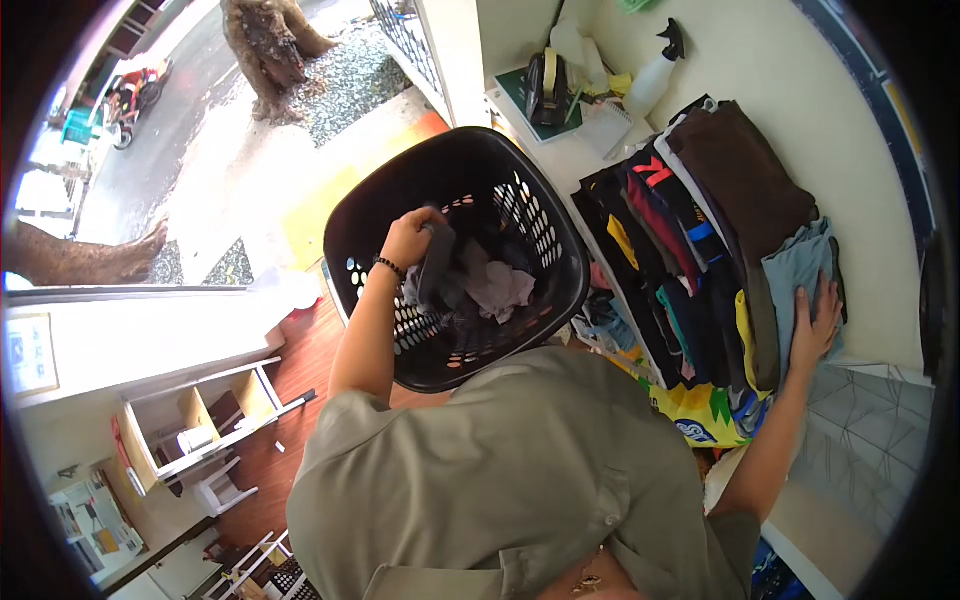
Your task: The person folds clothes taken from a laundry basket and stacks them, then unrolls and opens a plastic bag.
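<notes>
A black plastic laundry basket (545, 310) with slotted walls stands in front of my torso. Inside it, my left hand (408, 240), a dark beaded bracelet at the wrist, is closed on a dark grey garment (437, 265). Below that lie a greyish-mauve cloth (500, 291) and other dark clothes. Over on the right, my right hand (818, 322) rests with fingers stretched out on a light blue folded garment (797, 255). That garment is at the end of a row of folded clothes (690, 225), beside a dark brown one (745, 170).
A white spray bottle (655, 80) and a green book (520, 90) sit on the ledge beyond the clothes. A yellow printed bag (690, 405) shows beneath the row. At left are a wooden shelf unit (200, 420) and a doorway onto a street with a tree trunk (265, 55).
</notes>
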`<state>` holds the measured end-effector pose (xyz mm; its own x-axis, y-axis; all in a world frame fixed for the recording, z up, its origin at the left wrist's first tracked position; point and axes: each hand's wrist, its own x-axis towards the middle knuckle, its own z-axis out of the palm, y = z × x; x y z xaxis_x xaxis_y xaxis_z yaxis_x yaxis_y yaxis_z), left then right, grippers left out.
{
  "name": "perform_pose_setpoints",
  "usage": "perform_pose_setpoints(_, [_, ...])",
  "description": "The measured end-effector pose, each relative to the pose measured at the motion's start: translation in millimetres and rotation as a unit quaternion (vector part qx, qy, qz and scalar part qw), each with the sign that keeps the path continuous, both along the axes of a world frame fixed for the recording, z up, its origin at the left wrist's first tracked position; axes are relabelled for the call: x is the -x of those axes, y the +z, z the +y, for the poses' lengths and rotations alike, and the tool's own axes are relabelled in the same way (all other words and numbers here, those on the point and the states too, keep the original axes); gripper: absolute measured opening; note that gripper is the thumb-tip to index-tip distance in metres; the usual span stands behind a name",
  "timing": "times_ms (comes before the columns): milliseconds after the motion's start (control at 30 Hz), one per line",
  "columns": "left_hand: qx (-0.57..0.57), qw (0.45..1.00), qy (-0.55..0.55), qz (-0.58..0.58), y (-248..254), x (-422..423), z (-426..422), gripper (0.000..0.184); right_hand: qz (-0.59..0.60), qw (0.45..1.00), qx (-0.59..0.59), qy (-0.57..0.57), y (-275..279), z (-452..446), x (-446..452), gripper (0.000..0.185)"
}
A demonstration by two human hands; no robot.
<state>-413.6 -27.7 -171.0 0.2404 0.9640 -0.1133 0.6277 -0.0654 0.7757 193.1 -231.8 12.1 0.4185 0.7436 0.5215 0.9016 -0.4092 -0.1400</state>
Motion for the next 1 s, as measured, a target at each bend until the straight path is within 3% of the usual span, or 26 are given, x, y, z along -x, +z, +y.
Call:
perform_pose_setpoints(67, [-0.057, 0.998, -0.013, -0.010, 60, -16, -6, 0.030, 0.044, 0.995, -0.059, 0.074, 22, 10, 19, 0.053])
perform_pose_setpoints(167, [-0.170, 0.983, -0.044, 0.048, 154, -47, -22, 0.022, 0.099, 0.946, -0.150, 0.271, 55, 37, 152, 0.054])
perform_pose_setpoints(200, [-0.210, 0.973, -0.056, 0.080, 179, -59, -28, 0.019, 0.161, 0.911, -0.147, 0.349, 56, 48, 188, 0.055])
perform_pose_setpoints(300, [-0.310, 0.943, -0.060, 0.107, 226, -95, -47, 0.021, 0.194, 0.859, -0.031, 0.472, 49, 70, 262, 0.061])
perform_pose_setpoints(333, [-0.324, 0.938, -0.067, 0.103, 242, -106, -55, 0.020, 0.317, 0.809, 0.007, 0.494, 53, 76, 289, 0.068])
perform_pose_setpoints(367, [-0.337, 0.934, -0.074, 0.098, 257, -112, -65, 0.019, 0.283, 0.819, -0.013, 0.499, 43, 79, 305, 0.072])
perform_pose_setpoints(500, [-0.397, 0.916, -0.036, 0.038, 294, -89, -82, 0.019, 0.258, 0.821, 0.088, 0.501, 5, 116, 294, 0.050])
perform_pose_setpoints(567, [-0.278, 0.960, -0.027, 0.004, 310, -60, -88, 0.028, 0.374, 0.789, 0.192, 0.448, 14, 126, 265, 0.043])
perform_pose_setpoints(600, [-0.203, 0.976, -0.058, -0.059, 308, -44, -84, 0.032, 0.428, 0.765, 0.241, 0.416, 19, 132, 251, 0.041])
perform_pose_setpoints(633, [-0.125, 0.981, -0.089, -0.120, 301, -32, -79, 0.036, 0.521, 0.688, 0.238, 0.446, 27, 138, 245, 0.038])
perform_pose_setpoints(667, [-0.090, 0.961, -0.095, -0.244, 297, -24, -71, 0.040, 0.553, 0.662, 0.211, 0.460, 38, 139, 241, 0.039])
perform_pose_setpoints(700, [-0.051, 0.925, -0.101, -0.364, 291, -20, -62, 0.044, 0.585, 0.635, 0.183, 0.471, 59, 137, 241, 0.039])
perform_pose_setpoints(733, [0.015, 0.838, -0.056, -0.543, 283, -20, -50, 0.047, 0.671, 0.570, 0.144, 0.452, 70, 143, 242, 0.040])
perform_pose_setpoints(800, [0.063, 0.740, 0.019, -0.669, 272, -30, -34, 0.039, 0.813, 0.419, 0.059, 0.399, 87, 158, 242, 0.042])
perform_pose_setpoints(833, [0.119, 0.684, 0.042, -0.719, 269, -40, -33, 0.039, 0.812, 0.425, 0.077, 0.392, 85, 157, 239, 0.044])
perform_pose_setpoints(900, [0.198, 0.738, -0.225, -0.604, 167, -23, -2, 0.048, 0.810, 0.436, 0.107, 0.377, 65, 159, 229, 0.049])
perform_pose_setpoints(933, [0.157, 0.848, -0.140, -0.487, 165, -38, -17, 0.038, 0.701, 0.546, 0.195, 0.414, 42, 156, 220, 0.048])
perform_pose_setpoints(967, [0.142, 0.924, -0.058, -0.349, 163, -55, -31, 0.028, 0.670, 0.568, 0.236, 0.415, 9, 155, 207, 0.051])
perform_pose_setpoints(1000, [0.140, 0.905, -0.006, -0.401, 161, -58, -34, 0.023, 0.655, 0.633, 0.216, 0.352, 15, 142, 208, 0.054])
